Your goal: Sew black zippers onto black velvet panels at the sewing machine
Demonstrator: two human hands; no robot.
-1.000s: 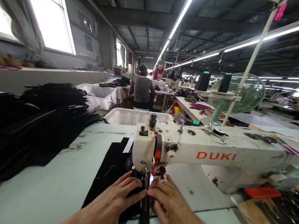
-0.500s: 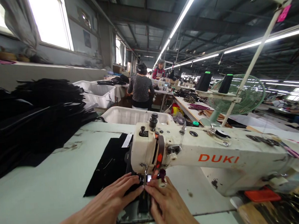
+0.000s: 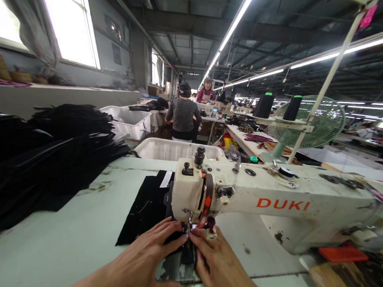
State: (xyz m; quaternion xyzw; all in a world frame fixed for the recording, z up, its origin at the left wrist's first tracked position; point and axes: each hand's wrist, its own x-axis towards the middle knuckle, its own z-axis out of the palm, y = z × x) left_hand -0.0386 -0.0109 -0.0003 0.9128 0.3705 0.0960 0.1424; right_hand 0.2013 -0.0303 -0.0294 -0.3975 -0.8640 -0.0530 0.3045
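A white DUKI sewing machine (image 3: 279, 198) stands on a pale green table (image 3: 55, 251). A piece of black fabric (image 3: 146, 207) lies under its needle and runs away from me. My left hand (image 3: 150, 261) lies flat on the near end of the fabric, fingers stretched toward the presser foot. My right hand (image 3: 218, 263) rests beside it on the right, fingertips pressing a narrow black strip (image 3: 188, 256) at the needle. The fingertips of both hands almost meet in front of the needle.
A big stack of black fabric pieces (image 3: 43, 161) fills the table's left. A white bin (image 3: 175, 149) sits behind the machine. Thread cones (image 3: 263, 104) and a green fan (image 3: 320, 122) stand at right. A person (image 3: 185, 113) sits ahead at another table.
The black fabric has fed away from me under the needle, so less of it lies near the table's front edge. Both hands have stayed at the presser foot.
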